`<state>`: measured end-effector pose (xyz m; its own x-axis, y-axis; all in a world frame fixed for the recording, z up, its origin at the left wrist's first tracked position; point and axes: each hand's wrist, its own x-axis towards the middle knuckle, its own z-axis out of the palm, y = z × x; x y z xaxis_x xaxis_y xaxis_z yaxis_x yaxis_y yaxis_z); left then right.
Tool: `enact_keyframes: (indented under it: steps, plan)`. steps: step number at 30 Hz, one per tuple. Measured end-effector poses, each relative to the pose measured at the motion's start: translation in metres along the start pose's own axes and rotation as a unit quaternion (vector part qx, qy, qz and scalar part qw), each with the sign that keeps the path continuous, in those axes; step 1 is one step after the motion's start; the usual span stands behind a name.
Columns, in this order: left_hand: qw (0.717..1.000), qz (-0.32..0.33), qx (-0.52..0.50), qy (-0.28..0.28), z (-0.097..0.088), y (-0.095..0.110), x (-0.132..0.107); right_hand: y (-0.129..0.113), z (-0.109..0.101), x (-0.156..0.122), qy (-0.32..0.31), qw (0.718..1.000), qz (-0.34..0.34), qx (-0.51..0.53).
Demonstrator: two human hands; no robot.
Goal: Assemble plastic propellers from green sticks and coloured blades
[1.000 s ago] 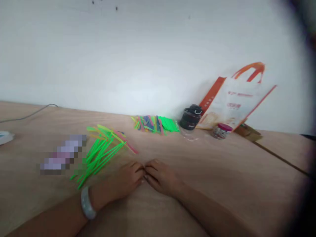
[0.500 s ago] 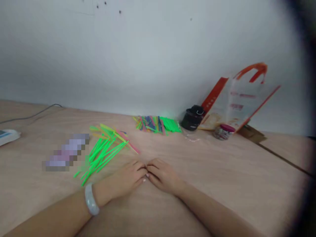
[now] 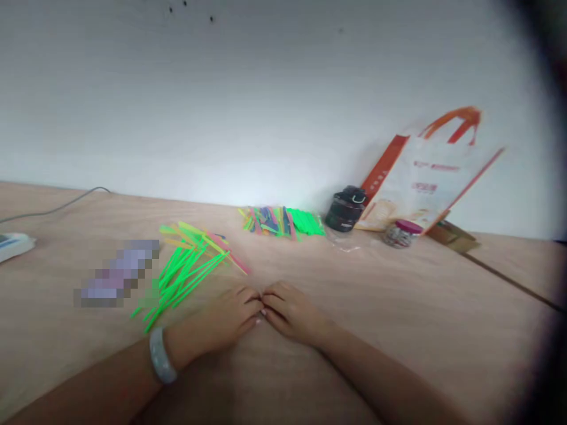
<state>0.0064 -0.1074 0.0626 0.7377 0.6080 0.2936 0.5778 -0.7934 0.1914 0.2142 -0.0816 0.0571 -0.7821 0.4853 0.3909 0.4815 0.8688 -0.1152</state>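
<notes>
My left hand (image 3: 234, 314) lies on the table with a pale bangle (image 3: 162, 355) round its wrist. My right hand (image 3: 293, 313) lies beside it, and their fingertips meet in the middle. Fingers of both hands are loosely bent and rest on the tabletop; I see nothing held. Just beyond the left hand is a loose pile of thin green sticks (image 3: 181, 277), with flat yellow, orange and pink strips (image 3: 195, 234) at its far end. Farther back, near the wall, a clear packet holds coloured strips (image 3: 268, 221) and short green pieces (image 3: 305, 221).
A pixelated, purplish oblong (image 3: 119, 273) lies left of the sticks. At far left are a white device (image 3: 15, 246) and a grey cable (image 3: 62, 206). Back right stand a black bottle (image 3: 345, 209), a jar with a dark pink lid (image 3: 402, 234) and a white-and-red bag (image 3: 425, 183).
The view has shifted very slightly and the wall looks brighter in its lower part. Both hands and the things on the table keep their places.
</notes>
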Motion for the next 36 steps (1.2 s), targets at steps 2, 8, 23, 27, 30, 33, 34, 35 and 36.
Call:
enact_keyframes:
  steps: [2, 8, 23, 27, 30, 33, 34, 35, 36]
  plan:
    - [1.000, -0.001, -0.002, -0.004, 0.0000, 0.0005, 0.0009, 0.0006, -0.0001, -0.0007, 0.002, 1.000, 0.002, -0.001]
    - [1.000, 0.000, -0.010, 0.003, -0.0012, 0.0009, 0.0011, 0.0017, -0.0009, -0.0011, 0.000, 1.000, 0.003, -0.007]
    - [1.000, 0.010, -0.009, 0.011, -0.0035, -0.0011, 0.0003, -0.0026, -0.0030, 0.0035, 0.008, 1.000, 0.009, 0.008]
    - [1.000, 0.008, -0.005, 0.012, -0.0012, -0.0039, -0.0004, -0.0017, -0.0008, 0.0045, 0.011, 1.000, 0.007, 0.010]
    - [1.000, 0.001, -0.005, 0.007, -0.0003, -0.0049, 0.0002, 0.0001, 0.0004, 0.0042, 0.007, 1.000, 0.010, 0.009]
    - [1.000, 0.004, -0.005, 0.008, -0.0002, -0.0035, 0.0019, 0.0020, 0.0002, 0.0038, 0.008, 1.000, 0.014, 0.014]
    - [1.000, 0.006, -0.004, 0.009, -0.0001, -0.0028, 0.0025, 0.0026, 0.0000, 0.0037, 0.008, 1.000, 0.013, 0.017]
    - [1.000, 0.007, -0.001, 0.011, -0.0002, -0.0024, 0.0031, 0.0030, -0.0003, 0.0035, 0.008, 1.000, 0.014, 0.020]
    - [1.000, 0.005, 0.007, 0.010, -0.0005, -0.0026, 0.0036, 0.0034, -0.0004, 0.0034, 0.007, 1.000, 0.014, 0.022]
